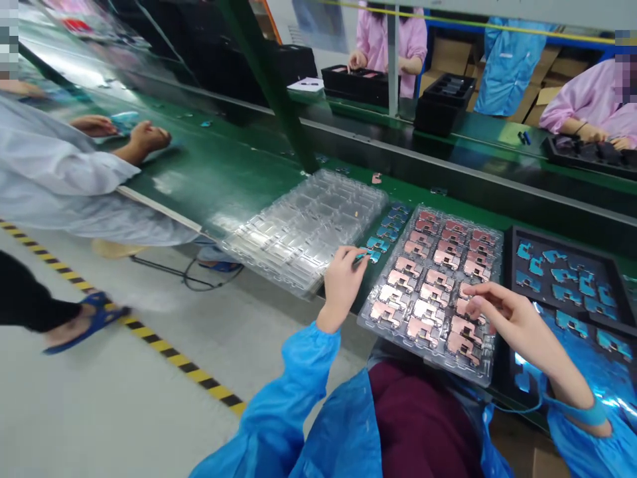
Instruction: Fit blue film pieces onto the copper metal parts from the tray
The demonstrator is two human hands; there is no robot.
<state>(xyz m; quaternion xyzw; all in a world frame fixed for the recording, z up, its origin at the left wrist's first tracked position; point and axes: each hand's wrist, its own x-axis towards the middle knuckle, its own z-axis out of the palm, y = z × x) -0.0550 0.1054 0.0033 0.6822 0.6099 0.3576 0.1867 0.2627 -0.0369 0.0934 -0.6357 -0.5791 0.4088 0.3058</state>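
My left hand (344,279) is closed at the fingertips on a small blue circuit board, at the near end of a row of blue circuit boards (389,224) on the green bench. My right hand (512,322) is over the right column of a clear plastic tray (432,211) with rows of copper-coloured circuit boards (434,293). Its thumb and forefinger are slightly apart, close to one board; I see nothing between them. Left of the blue row lies a stack of clear trays (303,226) without boards.
A black tray (515,255) of blue boards stands at the right, with more boards on shiny blue film before it. A green post (271,79) rises behind the clear trays. A co-worker's hands (144,139) are at left; others work across the bench.
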